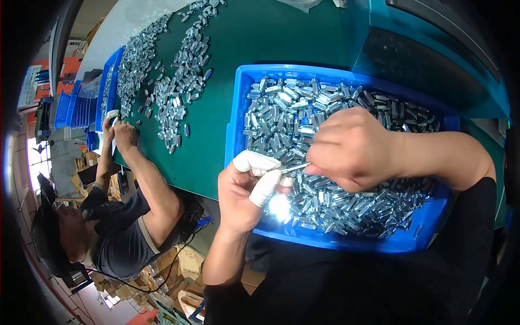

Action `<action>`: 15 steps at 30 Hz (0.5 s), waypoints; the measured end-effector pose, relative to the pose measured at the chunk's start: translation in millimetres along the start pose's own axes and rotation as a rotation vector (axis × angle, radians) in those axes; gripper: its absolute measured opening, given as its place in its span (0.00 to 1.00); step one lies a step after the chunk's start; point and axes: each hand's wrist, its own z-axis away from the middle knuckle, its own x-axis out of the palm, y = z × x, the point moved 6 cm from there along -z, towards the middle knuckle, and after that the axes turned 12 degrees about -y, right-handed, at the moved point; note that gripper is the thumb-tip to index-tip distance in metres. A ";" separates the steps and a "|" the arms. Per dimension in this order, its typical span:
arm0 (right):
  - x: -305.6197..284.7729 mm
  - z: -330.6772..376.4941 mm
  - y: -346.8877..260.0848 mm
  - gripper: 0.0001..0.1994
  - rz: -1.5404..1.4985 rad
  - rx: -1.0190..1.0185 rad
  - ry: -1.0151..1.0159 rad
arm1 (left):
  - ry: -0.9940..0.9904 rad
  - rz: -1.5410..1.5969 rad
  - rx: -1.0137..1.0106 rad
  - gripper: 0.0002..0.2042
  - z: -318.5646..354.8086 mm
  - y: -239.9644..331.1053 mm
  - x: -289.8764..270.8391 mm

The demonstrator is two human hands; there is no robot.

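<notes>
Just off the covered fingertips of the left hand [238,197], a thin metal rod [296,167] slants across to the right hand [352,149], whose fingers are curled closed around its other end; the left thumb and forefinger, in white finger covers [264,188], narrow toward a pinch, though I cannot tell whether they grip anything; beneath lies a blue tray [233,130] of short metal pieces [273,141], partly blocked from sight by both hands; leftward, more pieces lie heaped on the green table [216,116], near a co-worker's hands [125,135].
</notes>
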 end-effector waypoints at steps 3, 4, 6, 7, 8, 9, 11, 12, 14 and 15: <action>7.2 -1.2 -7.7 0.12 0.051 -0.076 -0.078 | -0.094 0.051 -0.102 0.10 0.1 -4.1 9.3; 9.0 0.3 -9.9 0.12 0.051 -0.081 -0.077 | -0.078 0.055 -0.098 0.10 0.7 -4.7 8.7; 14.1 -0.5 -4.3 0.12 -0.142 0.063 -0.098 | -0.056 -0.156 -0.001 0.09 2.9 2.9 13.0; 12.2 -0.2 -5.7 0.12 -0.240 0.086 -0.096 | -0.065 -0.290 0.063 0.08 3.2 5.5 14.1; 10.2 0.4 -9.5 0.12 -0.243 0.073 -0.095 | -0.098 -0.544 0.172 0.08 2.5 14.2 18.4; 11.9 0.4 -7.5 0.13 -0.463 0.140 -0.135 | -0.117 -0.588 0.238 0.09 1.8 17.5 20.6; 13.3 1.5 -4.1 0.17 -0.742 0.277 -0.242 | -0.111 -0.626 0.341 0.12 4.6 19.8 23.7; 11.1 0.1 -4.5 0.17 -0.742 0.270 -0.245 | -0.105 -0.631 0.341 0.12 2.7 20.4 27.6; 9.7 -0.7 0.1 0.17 -0.701 0.341 -0.239 | -0.017 -0.689 0.344 0.12 -3.8 26.8 30.4; 9.9 0.3 0.5 0.16 -0.699 0.317 -0.247 | -0.082 -0.786 0.425 0.12 -4.4 28.2 32.6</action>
